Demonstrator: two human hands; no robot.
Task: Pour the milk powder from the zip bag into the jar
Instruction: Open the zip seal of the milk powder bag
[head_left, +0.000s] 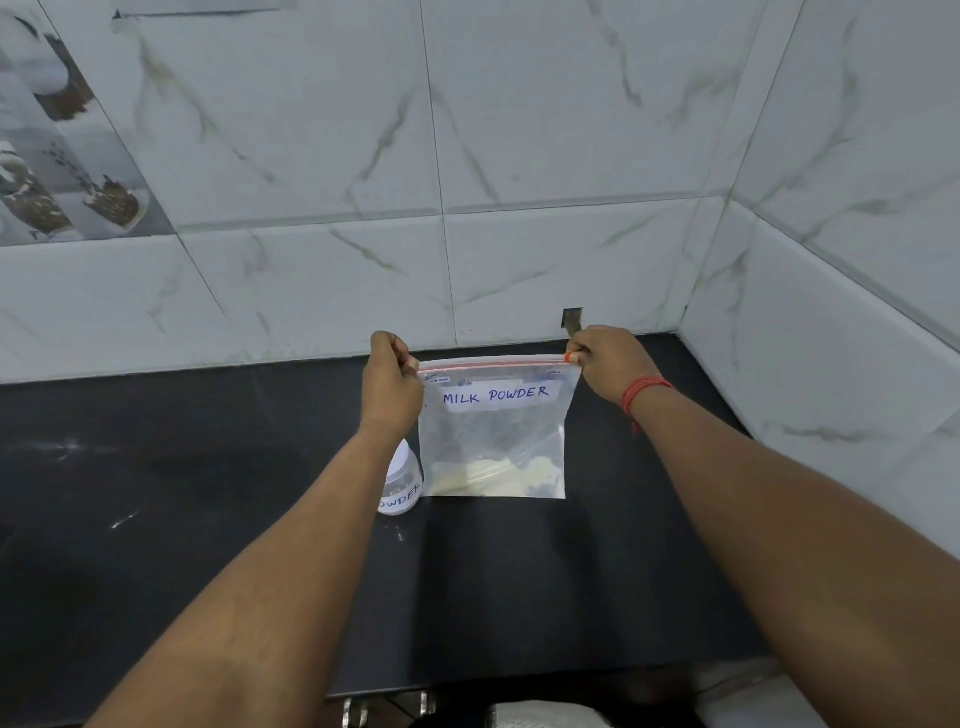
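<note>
Head view, dark countertop (208, 519) in a corner of white marble-look wall tiles (545, 130).

Clear plastic zip bag (493, 436) with a red zip strip along the top was held upright over the counter, its bottom edge at or just above the surface; cannot tell if it touched. A white label across the upper part read "MILK POWDER" in blue handwriting. Pale cream milk powder (488, 475) sat in a low heap at the bottom of the bag; most of the bag looked empty above it.

Left hand (389, 384) pinched the top left corner of the bag, fingers curled at the zip edge. Right hand (608, 358) pinched the small orange slider (571, 357) at the top right end of the zip strip, fingers curled round it. A red thread bracelet (644, 395) was on the right wrist. The zip strip ran straight and taut between the two hands; whether it was sealed could not be told.

Small clear plastic jar (402, 480) with a white label showing "OWDER" stood on the counter just beside the bag's lower left corner, partly hidden behind the left forearm. Whether it carried a lid was not clear.

A picture tile of jars (57, 156) showed at far left on the wall.
</note>
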